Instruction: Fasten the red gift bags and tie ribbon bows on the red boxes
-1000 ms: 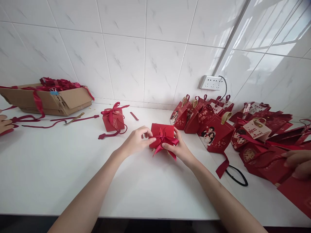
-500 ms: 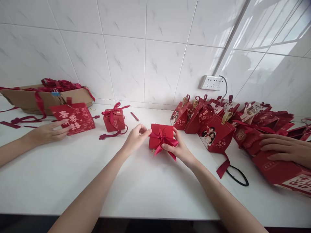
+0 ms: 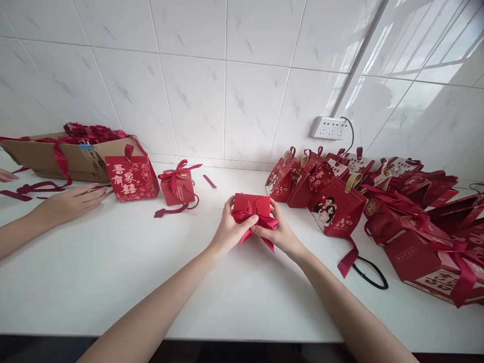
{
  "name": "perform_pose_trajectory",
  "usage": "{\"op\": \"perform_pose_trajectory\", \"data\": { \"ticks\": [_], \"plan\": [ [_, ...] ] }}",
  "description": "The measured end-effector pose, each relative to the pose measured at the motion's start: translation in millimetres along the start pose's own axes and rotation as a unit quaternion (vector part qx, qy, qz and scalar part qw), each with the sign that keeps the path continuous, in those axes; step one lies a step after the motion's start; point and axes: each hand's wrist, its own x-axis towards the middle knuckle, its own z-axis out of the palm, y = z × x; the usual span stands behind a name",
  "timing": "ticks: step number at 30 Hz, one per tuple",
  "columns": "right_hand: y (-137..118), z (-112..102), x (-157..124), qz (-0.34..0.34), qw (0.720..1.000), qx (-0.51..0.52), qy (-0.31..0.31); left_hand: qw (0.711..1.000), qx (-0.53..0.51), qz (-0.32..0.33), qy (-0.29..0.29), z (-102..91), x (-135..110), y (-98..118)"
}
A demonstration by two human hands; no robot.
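Observation:
Between my two hands is a small red gift box (image 3: 252,202) with a dark red ribbon bow (image 3: 247,220) tied across its front. My left hand (image 3: 233,225) grips the box's left side, its thumb over the bow. From the right, my right hand (image 3: 278,225) grips the opposite side, with its thumb near the knot. The ribbon tails hang down below the bow. My fingers behind the box are partly hidden. A similar small red box with a bow (image 3: 178,186) stands farther back to the left, a tasselled cord in front of it.
A cardboard carton (image 3: 71,161) of red ribbons stands at the left, beside a red gift box with white lettering (image 3: 132,181). Another person's hand (image 3: 77,204) rests near them. Several red boxes (image 3: 338,206) crowd the right, near a black loop (image 3: 370,275) and a power strip (image 3: 331,128).
My left hand has moved right and closed on the box. At the left, the lettered box now stands upright, released by the other person's hand. The hand at far right has left the view.

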Motion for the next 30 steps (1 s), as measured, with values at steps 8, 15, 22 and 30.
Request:
{"op": "perform_pose_trajectory", "data": {
  "ticks": [8, 15, 22, 30],
  "plan": [
    [-1.5, -12.9, 0.7, 0.021, 0.998, 0.036, -0.046, 1.000, -0.013, -0.024, -0.004, -4.3, 4.4, 4.1],
    [-3.6, -14.8, 2.8, 0.060, 0.997, 0.027, 0.040, 1.000, -0.001, -0.030, -0.001, -7.0, 5.6, 6.8],
    [-17.3, -33.1, 0.6, 0.121, 0.989, -0.075, -0.043, 1.000, 0.007, -0.029, 0.009, -8.1, 5.8, 6.8],
    [-17.5, -30.0, 2.4, 0.053, 0.996, -0.066, -0.026, 1.000, -0.002, -0.024, -0.014, -8.9, 9.5, 1.6]
  ]
}}
